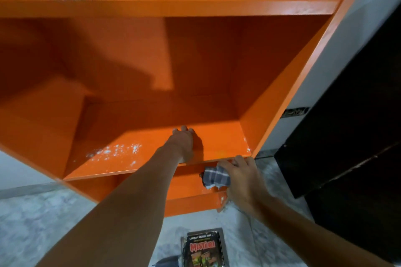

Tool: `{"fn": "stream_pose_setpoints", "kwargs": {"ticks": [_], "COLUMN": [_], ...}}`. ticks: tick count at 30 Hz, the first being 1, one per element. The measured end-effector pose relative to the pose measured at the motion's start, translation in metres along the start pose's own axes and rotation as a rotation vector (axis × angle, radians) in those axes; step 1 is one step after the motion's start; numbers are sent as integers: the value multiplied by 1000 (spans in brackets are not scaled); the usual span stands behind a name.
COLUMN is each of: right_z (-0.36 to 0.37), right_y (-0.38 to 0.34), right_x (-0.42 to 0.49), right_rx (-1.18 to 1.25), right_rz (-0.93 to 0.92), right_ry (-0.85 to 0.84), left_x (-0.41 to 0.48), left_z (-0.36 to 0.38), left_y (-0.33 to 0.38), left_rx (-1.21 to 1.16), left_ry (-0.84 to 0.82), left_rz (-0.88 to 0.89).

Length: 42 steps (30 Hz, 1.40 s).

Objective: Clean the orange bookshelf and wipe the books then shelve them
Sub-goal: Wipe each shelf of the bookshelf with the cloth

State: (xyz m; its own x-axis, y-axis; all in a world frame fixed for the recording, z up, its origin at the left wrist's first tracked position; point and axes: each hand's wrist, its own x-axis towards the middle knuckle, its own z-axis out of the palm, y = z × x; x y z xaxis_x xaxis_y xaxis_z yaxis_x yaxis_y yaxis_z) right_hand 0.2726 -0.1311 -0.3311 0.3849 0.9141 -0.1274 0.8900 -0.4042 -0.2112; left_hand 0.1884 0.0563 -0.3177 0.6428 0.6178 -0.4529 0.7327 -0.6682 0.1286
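Observation:
The orange bookshelf (pixel 195 2) fills the view, its compartments bare. My left hand (pixel 183 141) rests palm-down on the lower shelf board (pixel 219 138), fingers stretched toward the back. White specks (pixel 117 150) lie on that board to the left of the hand. My right hand (pixel 240 178) grips a grey checked cloth (pixel 216 176) just under the front edge of the same board, at the bottom compartment. A book with a dark cover and red lettering (pixel 202 249) lies on the floor below.
A dark wooden door or cabinet (pixel 351 125) stands close to the shelf's right side. The floor (pixel 43 223) is pale marble. A small dark object (pixel 167 261) lies left of the book.

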Motion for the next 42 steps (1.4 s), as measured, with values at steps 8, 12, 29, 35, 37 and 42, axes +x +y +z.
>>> {"fn": "stream_pose_setpoints", "kwargs": {"ticks": [8, 12, 29, 35, 37, 42], "right_z": [-31, 1, -13, 6, -6, -47], "right_y": [-14, -5, 7, 14, 20, -1], "right_x": [100, 90, 120, 34, 24, 72], "right_rx": [-93, -64, -77, -83, 54, 126], "right_rz": [58, 96, 57, -53, -65, -25], "right_ry": [142, 144, 129, 98, -85, 200], "left_x": [8, 10, 10, 6, 5, 4], "left_z": [4, 4, -1, -2, -3, -5], "left_y": [-2, -4, -5, -2, -1, 1], "left_rx": [-21, -7, 72, 84, 106, 84], "left_ry": [3, -18, -93, -84, -73, -92], "left_rz": [8, 6, 9, -5, -10, -21]}}
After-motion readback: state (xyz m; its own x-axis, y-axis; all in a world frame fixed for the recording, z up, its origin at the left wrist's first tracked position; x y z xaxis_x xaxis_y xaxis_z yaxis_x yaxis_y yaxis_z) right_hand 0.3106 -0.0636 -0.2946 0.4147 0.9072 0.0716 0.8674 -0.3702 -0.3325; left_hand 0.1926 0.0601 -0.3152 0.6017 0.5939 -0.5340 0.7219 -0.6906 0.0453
